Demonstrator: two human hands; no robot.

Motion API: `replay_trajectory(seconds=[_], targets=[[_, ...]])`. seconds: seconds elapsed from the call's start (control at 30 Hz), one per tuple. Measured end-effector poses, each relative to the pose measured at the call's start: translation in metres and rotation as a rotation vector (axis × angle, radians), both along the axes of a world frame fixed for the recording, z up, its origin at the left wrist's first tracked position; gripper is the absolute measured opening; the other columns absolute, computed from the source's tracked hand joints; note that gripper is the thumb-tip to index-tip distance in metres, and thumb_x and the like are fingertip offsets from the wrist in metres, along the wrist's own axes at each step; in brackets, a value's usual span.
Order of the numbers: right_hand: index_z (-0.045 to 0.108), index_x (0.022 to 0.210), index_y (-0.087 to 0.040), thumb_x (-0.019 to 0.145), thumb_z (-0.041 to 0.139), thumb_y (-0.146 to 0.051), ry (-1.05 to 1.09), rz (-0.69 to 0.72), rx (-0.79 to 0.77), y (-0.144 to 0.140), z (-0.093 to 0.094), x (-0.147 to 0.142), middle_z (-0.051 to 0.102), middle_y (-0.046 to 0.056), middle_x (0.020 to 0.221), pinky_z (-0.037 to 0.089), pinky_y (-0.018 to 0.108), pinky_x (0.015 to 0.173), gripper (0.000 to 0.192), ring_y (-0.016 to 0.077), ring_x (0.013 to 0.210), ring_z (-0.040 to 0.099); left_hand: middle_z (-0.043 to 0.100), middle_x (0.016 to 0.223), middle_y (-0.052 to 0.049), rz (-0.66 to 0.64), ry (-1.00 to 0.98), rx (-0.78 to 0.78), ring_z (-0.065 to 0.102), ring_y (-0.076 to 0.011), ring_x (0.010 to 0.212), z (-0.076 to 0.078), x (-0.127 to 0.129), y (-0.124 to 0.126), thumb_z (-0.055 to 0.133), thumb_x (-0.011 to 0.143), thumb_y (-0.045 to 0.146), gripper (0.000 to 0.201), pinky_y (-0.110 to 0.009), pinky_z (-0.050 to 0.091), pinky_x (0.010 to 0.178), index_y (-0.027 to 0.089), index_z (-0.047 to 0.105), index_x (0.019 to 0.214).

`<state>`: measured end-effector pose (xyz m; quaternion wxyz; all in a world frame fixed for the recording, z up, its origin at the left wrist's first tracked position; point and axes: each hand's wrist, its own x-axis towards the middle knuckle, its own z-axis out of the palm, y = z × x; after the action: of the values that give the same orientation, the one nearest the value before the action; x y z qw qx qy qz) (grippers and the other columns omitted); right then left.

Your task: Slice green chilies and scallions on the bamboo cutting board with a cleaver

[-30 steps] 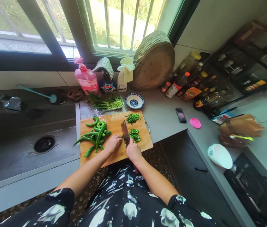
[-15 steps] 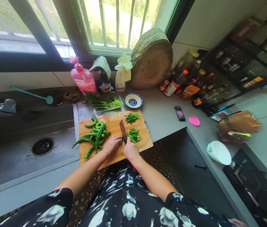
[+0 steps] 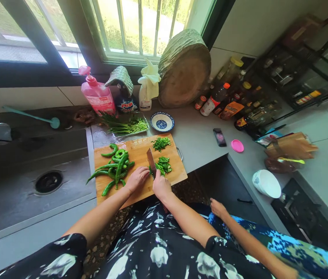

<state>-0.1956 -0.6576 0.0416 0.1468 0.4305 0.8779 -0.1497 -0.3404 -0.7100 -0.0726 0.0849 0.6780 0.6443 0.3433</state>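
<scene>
My right hand [image 3: 162, 186] is wrapped round the handle of a kitchen knife [image 3: 151, 161], its blade standing over the wooden cutting board [image 3: 139, 149]. Close to the blade's left side, my left hand [image 3: 138, 177] has its fingers curled down on a green chili pepper, mostly hidden beneath them. Sliced green pepper [image 3: 163, 166] lies just right of the blade. Farther back on the board is a small heap of finely chopped greens [image 3: 161, 143]. Whole green chili peppers [image 3: 120, 166] are piled on the board's left part.
Behind the board are a tray of green stalks [image 3: 130, 127] and a blue-and-white plate [image 3: 162, 122]. The sink [image 3: 73, 166] is to the left. At right, another person's hand [image 3: 218, 207] reaches in beside my right arm. A white bowl [image 3: 266, 183] sits on the right counter.
Another person's arm and blue patterned clothing have come into view at the lower right. The view has shifted slightly. My hands and the knife stay in nearly the same place.
</scene>
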Motion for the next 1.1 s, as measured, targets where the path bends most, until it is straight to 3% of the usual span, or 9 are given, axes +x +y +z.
replay_trajectory(seconds=[0.2, 0.43, 0.77, 1.1], targets=[[0.028, 0.131, -0.005, 0.085, 0.037, -0.015, 0.036, 0.012, -0.01, 0.005, -0.004, -0.001, 0.065, 0.016, 0.085, 0.049, 0.032, 0.069, 0.048, 0.0251, 0.081, 0.065, 0.064, 0.104, -0.007, -0.153, 0.014, -0.009, 0.053, -0.0169, 0.103, -0.012, -0.012, 0.003, 0.036, 0.09, 0.024, 0.03, -0.036, 0.047, 0.091, 0.02, 0.064, 0.1], [0.03, 0.13, -0.007, 0.086, 0.038, -0.018, 0.047, 0.046, -0.001, 0.009, -0.003, 0.006, 0.066, 0.014, 0.083, 0.049, 0.033, 0.068, 0.047, 0.0245, 0.079, 0.065, 0.065, 0.103, -0.006, -0.141, -0.034, -0.012, 0.057, -0.0161, 0.1, -0.015, -0.014, 0.006, 0.035, 0.091, 0.027, 0.031, -0.035, 0.049, 0.09, 0.02, 0.065, 0.099], [0.027, 0.131, -0.005, 0.084, 0.039, -0.017, 0.022, -0.009, -0.044, 0.005, -0.005, -0.003, 0.066, 0.016, 0.086, 0.049, 0.033, 0.07, 0.05, 0.025, 0.081, 0.065, 0.066, 0.103, -0.006, -0.242, -0.034, -0.028, 0.057, -0.0159, 0.102, -0.02, -0.027, 0.011, 0.033, 0.09, 0.024, 0.033, -0.036, 0.049, 0.091, 0.02, 0.065, 0.095], [0.022, 0.135, -0.003, 0.081, 0.039, -0.012, 0.033, 0.005, -0.034, 0.008, -0.017, -0.017, 0.066, 0.017, 0.085, 0.05, 0.034, 0.069, 0.057, 0.0258, 0.08, 0.066, 0.065, 0.101, -0.006, -0.269, 0.005, -0.018, 0.057, -0.0157, 0.101, -0.008, -0.024, 0.011, 0.035, 0.091, 0.026, 0.031, -0.033, 0.048, 0.091, 0.018, 0.065, 0.096]])
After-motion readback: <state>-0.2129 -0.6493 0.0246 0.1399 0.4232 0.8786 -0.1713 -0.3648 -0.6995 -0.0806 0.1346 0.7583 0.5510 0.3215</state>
